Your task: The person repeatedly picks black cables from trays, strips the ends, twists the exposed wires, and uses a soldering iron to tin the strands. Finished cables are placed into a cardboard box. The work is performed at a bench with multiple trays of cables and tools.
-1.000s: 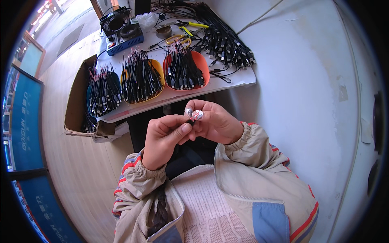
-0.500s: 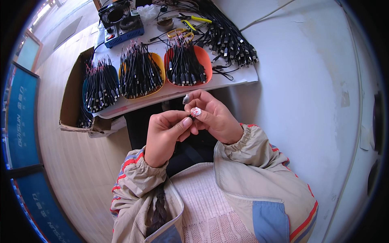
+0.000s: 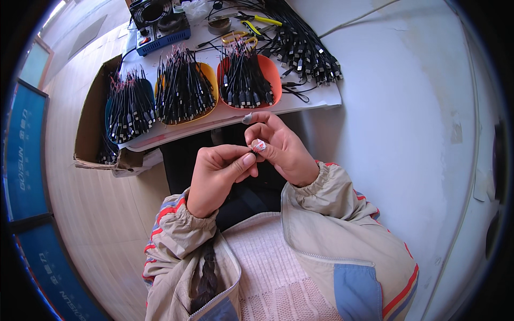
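My left hand (image 3: 215,175) pinches a small black cable end (image 3: 254,152) between thumb and forefinger; most of it is hidden by the fingers. Thin red wire strands show at its tip, against the white wrapping (image 3: 259,145) on my right thumb. My right hand (image 3: 292,158) meets it from the other side, thumb and a finger closed at the strands. The right forefinger, with a whitish cover (image 3: 247,119) on its tip, is raised away. Both hands are held over my lap, in front of the table edge.
Beyond my hands, a blue bowl (image 3: 152,85), a yellow bowl (image 3: 213,75) and an orange bowl (image 3: 274,80) hold bundled black cables. More cables (image 3: 308,56) lie behind at right, near yellow-handled pliers (image 3: 266,20). A cardboard box (image 3: 88,128) stands left; a blue device (image 3: 163,41) sits behind.
My right forefinger has lifted and straightened away from the thumb. Both hands stay together at the cable end. The view has shifted slightly.
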Demonstrator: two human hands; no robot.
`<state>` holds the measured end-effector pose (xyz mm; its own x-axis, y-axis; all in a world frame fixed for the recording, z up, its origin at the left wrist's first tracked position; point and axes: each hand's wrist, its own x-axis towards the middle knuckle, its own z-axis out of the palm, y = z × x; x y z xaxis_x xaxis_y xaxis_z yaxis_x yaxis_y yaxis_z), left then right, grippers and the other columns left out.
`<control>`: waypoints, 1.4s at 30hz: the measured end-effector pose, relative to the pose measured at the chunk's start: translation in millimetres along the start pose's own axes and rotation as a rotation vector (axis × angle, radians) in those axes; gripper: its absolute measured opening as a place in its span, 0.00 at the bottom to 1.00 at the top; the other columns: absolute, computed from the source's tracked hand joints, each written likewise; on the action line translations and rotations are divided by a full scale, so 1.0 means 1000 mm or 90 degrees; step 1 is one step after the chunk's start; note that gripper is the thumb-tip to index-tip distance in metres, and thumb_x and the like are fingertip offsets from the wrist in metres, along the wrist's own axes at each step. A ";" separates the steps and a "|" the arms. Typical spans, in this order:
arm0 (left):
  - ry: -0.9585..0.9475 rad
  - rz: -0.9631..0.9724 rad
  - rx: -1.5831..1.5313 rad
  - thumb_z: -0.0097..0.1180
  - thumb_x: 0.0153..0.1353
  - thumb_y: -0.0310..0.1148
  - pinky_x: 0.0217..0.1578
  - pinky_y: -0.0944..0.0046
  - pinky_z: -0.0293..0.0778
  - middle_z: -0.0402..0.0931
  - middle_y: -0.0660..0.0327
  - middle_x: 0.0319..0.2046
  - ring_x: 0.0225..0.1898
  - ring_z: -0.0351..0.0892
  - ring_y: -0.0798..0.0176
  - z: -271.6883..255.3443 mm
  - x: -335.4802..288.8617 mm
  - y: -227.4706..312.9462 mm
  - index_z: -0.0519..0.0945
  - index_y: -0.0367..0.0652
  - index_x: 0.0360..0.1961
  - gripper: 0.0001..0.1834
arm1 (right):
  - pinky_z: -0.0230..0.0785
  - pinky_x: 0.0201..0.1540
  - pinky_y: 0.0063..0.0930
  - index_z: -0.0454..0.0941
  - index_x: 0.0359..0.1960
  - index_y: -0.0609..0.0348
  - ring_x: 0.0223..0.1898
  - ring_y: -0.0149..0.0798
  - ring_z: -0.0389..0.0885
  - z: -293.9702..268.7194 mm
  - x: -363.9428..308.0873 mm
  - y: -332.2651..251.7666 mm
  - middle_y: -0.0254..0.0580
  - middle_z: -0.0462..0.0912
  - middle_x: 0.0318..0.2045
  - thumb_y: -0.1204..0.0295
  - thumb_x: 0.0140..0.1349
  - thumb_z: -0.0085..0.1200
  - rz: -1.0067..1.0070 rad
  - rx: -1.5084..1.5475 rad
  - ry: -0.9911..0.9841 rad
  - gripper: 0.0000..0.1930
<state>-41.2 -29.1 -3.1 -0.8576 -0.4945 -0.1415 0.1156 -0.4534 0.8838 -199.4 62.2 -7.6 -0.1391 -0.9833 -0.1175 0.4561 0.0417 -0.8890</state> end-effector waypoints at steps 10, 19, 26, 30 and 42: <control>0.019 -0.004 -0.004 0.57 0.64 0.28 0.20 0.80 0.57 0.76 0.66 0.21 0.21 0.66 0.80 -0.009 0.002 -0.006 0.82 0.31 0.36 0.09 | 0.62 0.29 0.16 0.72 0.31 0.60 0.25 0.22 0.66 -0.007 0.006 -0.016 0.29 0.71 0.24 0.59 0.71 0.46 -0.026 -0.316 0.042 0.17; 0.025 -0.013 0.014 0.57 0.64 0.29 0.20 0.77 0.56 0.73 0.67 0.20 0.20 0.64 0.79 -0.011 -0.011 -0.001 0.82 0.30 0.35 0.10 | 0.59 0.24 0.22 0.72 0.30 0.64 0.22 0.24 0.62 0.005 0.001 -0.003 0.31 0.69 0.19 0.66 0.69 0.50 -0.167 -0.417 0.102 0.13; 0.010 -0.082 -0.041 0.56 0.64 0.29 0.18 0.76 0.51 0.71 0.67 0.18 0.18 0.60 0.79 -0.034 -0.022 0.012 0.81 0.29 0.33 0.10 | 0.71 0.37 0.22 0.78 0.41 0.62 0.33 0.31 0.78 -0.010 0.002 -0.009 0.39 0.79 0.32 0.68 0.65 0.56 -0.162 -0.598 -0.007 0.10; -0.025 -0.115 -0.029 0.56 0.64 0.29 0.18 0.76 0.50 0.70 0.67 0.18 0.18 0.59 0.80 -0.040 -0.017 0.013 0.82 0.30 0.33 0.10 | 0.71 0.38 0.25 0.80 0.42 0.62 0.37 0.37 0.78 -0.002 0.005 -0.018 0.41 0.78 0.38 0.74 0.54 0.64 -0.293 -0.656 -0.062 0.14; -0.062 -0.058 0.093 0.58 0.63 0.29 0.19 0.74 0.59 0.73 0.66 0.19 0.20 0.66 0.77 -0.030 -0.016 0.018 0.82 0.29 0.33 0.10 | 0.72 0.35 0.31 0.77 0.35 0.59 0.33 0.42 0.76 0.005 0.009 -0.023 0.39 0.76 0.33 0.80 0.47 0.65 -0.485 -0.722 -0.155 0.13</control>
<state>-9.9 -51.6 1.9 -0.9063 -0.3794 -0.1865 -0.0328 -0.3768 0.9257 -207.0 51.9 14.2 0.1805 -0.8296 0.5283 -0.6337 -0.5089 -0.5826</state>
